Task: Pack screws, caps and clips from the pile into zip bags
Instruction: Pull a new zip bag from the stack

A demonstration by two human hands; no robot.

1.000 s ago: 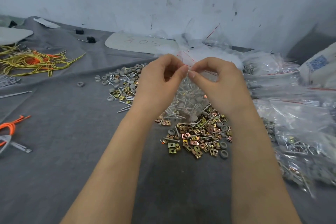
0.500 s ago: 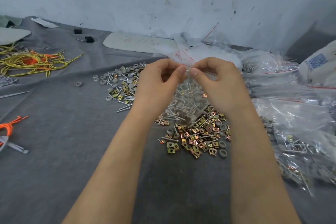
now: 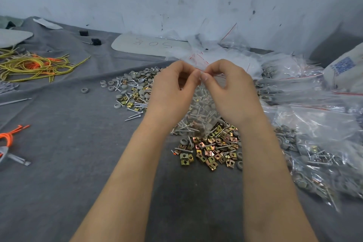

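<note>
Bare forearms (image 3: 125, 173); left hand (image 3: 172, 92), right hand (image 3: 233, 92) ungloved; short nails (image 3: 204, 78).

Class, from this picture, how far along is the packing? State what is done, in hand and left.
Done: filled bags heaped at the right. In hand: the left hand and right hand pinch the top of a bag holding screws and caps. Left: the pile of clips, caps and screws.

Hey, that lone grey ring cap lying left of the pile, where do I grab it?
Probably best to pinch the grey ring cap across its outer rim, coming straight down from above. It lies flat on the cloth, apart from the pile, so both sides of the rim are free.
</note>
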